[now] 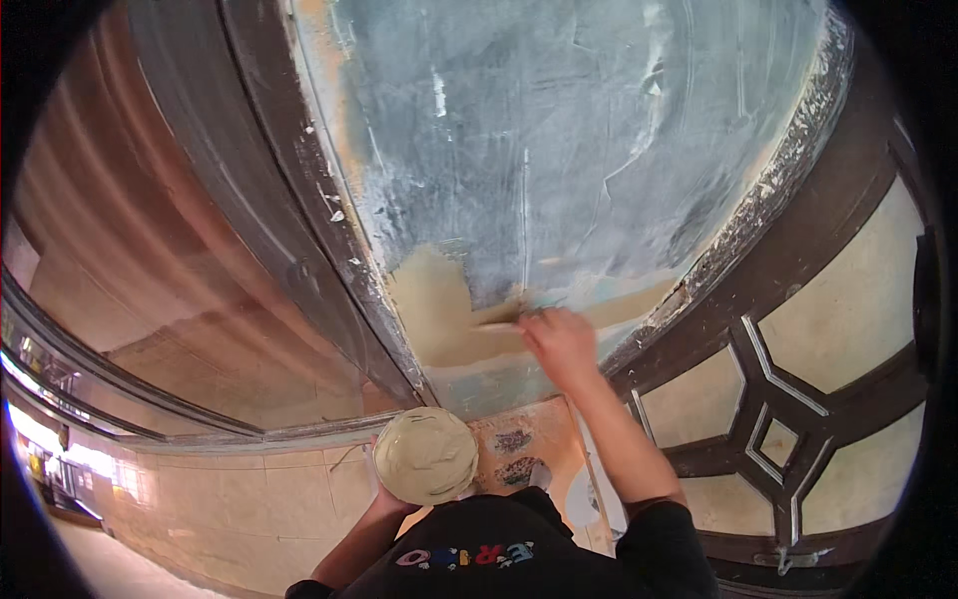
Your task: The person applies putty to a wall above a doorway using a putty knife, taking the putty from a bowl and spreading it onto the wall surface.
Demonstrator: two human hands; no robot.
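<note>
Below the wall panel (559,150), left hand (384,499) grips a putty tub (426,454); right hand (561,344) fingers clamp a scraper (496,326), spreading filler; next stroke likely needs fresh putty

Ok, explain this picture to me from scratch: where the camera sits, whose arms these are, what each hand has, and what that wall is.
There is no machine here; a person works with bare hands. The one picture comes from a wide fisheye camera worn on the person's head, looking down and forward, so straight edges bend and the forearms enter from the bottom.

The right hand is raised to the wall panel, a scraped grey-blue surface, and holds a flat putty knife against it. Beige filler is already spread in a patch by the blade.

The left hand holds up a round tub of the same beige filler from below, close to the chest.

To the right stands a dark wooden door with pale panes; to the left, a dark frame and a brown wall.
</note>
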